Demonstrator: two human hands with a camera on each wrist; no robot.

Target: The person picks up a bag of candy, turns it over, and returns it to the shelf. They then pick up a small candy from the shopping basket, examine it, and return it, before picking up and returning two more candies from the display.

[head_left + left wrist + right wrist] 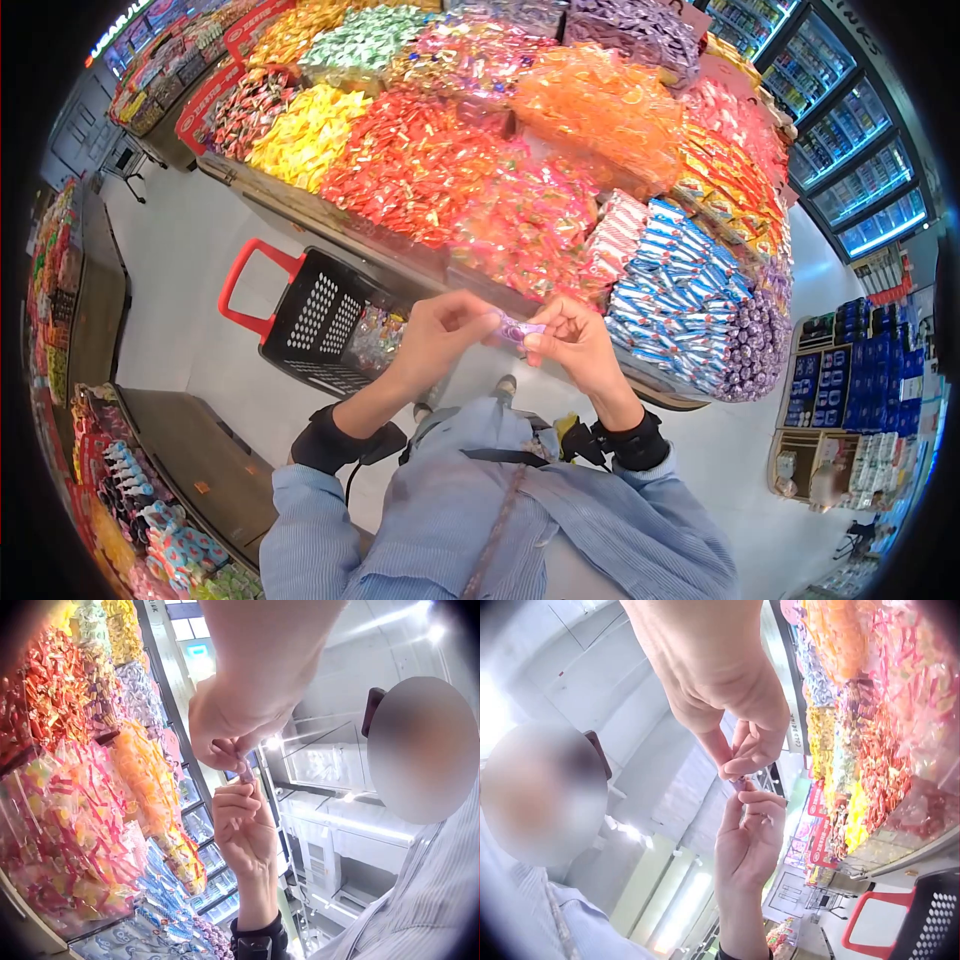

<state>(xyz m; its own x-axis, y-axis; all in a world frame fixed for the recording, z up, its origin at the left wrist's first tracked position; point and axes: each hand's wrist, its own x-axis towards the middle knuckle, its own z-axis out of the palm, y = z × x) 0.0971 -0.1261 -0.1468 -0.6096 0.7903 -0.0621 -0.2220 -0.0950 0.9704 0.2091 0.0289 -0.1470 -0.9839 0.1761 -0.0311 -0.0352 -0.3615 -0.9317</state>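
A small purple wrapped candy point(518, 331) is stretched between both hands in front of the chest. The left hand point(450, 335) pinches one end of its wrapper between thumb and fingers. At the other end the right hand point(578, 345) does the same, thumb against curled fingers. In the left wrist view the candy point(247, 774) shows as a short purple strip between the two sets of fingertips. Fingers cover most of the candy point(739, 784) in the right wrist view.
A candy stand with heaped compartments fronts the person: red candies point(420, 160), blue-and-white packets point(670, 300), purple balls point(757, 345). A black basket with a red handle point(262, 290) stands at left, bagged sweets inside. Drink fridges point(850, 145) line the back right; a shelf point(190, 470) stands lower left.
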